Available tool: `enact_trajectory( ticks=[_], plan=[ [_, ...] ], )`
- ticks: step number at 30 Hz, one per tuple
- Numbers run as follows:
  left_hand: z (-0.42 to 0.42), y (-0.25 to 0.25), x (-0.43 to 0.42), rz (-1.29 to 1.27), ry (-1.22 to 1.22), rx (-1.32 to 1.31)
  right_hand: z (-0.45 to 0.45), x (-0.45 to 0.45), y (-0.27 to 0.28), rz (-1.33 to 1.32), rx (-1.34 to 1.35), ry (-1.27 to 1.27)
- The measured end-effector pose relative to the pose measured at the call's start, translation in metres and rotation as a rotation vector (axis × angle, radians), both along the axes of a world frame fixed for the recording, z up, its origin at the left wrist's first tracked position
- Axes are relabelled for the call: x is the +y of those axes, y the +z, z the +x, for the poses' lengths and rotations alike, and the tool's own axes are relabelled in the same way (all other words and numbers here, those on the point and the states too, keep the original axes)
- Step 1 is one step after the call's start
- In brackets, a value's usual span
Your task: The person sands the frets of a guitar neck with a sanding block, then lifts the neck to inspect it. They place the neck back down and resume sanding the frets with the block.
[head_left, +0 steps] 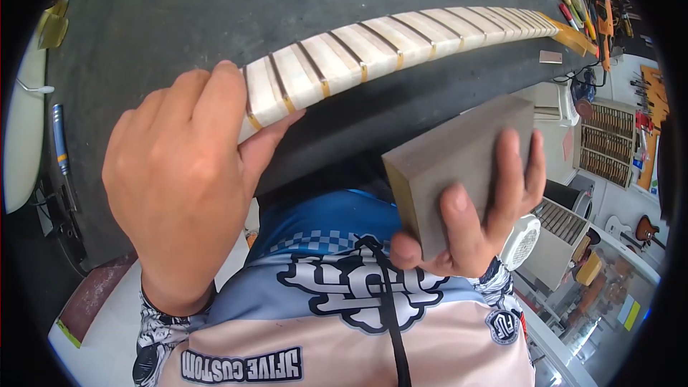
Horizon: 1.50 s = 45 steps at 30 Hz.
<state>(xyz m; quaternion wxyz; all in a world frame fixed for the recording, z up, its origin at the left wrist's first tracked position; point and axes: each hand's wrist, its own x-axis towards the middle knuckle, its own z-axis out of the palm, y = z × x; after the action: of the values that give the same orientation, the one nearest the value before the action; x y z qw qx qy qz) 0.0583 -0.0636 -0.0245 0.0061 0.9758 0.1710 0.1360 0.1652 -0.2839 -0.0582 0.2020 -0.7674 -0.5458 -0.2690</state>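
Observation:
A guitar neck (401,39) stretches from the left across the bench to the upper right. Pale masking tape covers the board between its dark fret lines, and amber wood shows at the edge and far end. My left hand (183,154) is closed around the near end, thumb below and fingers over the top, hiding that end. In my right hand (480,215) is a grey-brown sanding block (451,165), tilted up and held apart from the neck. Its broad face is turned toward me, with my fingers and thumb pressed on it.
Beneath the neck lies a dark bench mat (215,7). A blue pen-like tool (59,140) is at left, and a small flat plate (550,57) lies near the neck's far end. Several hand tools crowd the upper right. Drawers (605,136) stand beyond the bench at right.

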Motion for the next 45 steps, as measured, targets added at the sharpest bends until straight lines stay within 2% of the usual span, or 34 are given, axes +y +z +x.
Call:
enact_trajectory(
  ticks=[15, 20, 24, 28, 32, 38, 45],
  plan=[
    [-0.002, -0.003, -0.005, 0.034, 0.024, -0.009, 0.046, 0.063, 0.007, 0.058, -0.048, 0.165],
    [-0.002, 0.001, -0.002, -0.018, 0.012, 0.013, 0.018, 0.039, 0.007, 0.0, 0.017, 0.036],
    [-0.001, 0.001, -0.001, -0.005, 0.009, -0.011, 0.02, 0.042, 0.041, -0.139, -0.014, -0.009],
    [-0.001, -0.001, 0.001, 0.008, -0.008, -0.019, 0.02, 0.031, 0.013, 0.221, -0.137, 0.055],
    [0.0, 0.0, -0.003, 0.03, 0.011, -0.006, 0.023, 0.021, -0.011, 0.239, -0.205, 0.046],
    [-0.001, -0.002, -0.004, 0.024, 0.016, -0.013, 0.023, 0.034, -0.017, 0.156, -0.07, 0.103],
    [-0.004, -0.004, -0.009, 0.075, 0.048, 0.021, 0.05, 0.077, -0.003, 0.218, -0.015, 0.154]
  ],
)
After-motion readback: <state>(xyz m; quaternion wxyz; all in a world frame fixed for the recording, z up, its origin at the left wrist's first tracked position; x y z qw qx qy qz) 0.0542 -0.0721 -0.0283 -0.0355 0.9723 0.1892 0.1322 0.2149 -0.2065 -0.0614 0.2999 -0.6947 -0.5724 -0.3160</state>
